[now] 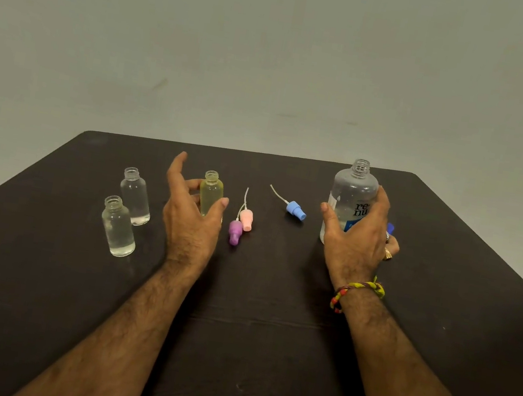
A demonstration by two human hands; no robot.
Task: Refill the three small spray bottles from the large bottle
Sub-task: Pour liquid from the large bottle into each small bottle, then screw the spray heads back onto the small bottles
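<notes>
Right hand (355, 236) grips uncapped large bottle (353, 195). Left hand (191, 207) spread loose around yellow small bottle (210, 194), left of large bottle; actual grip unclear.

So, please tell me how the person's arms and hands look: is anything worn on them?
Both forearms are bare, with no sleeves in view. The right wrist carries a braided thread bracelet in yellow, red and dark strands. The right hand has a gold-coloured ring on one finger. The left hand shows no ring or band.
</notes>
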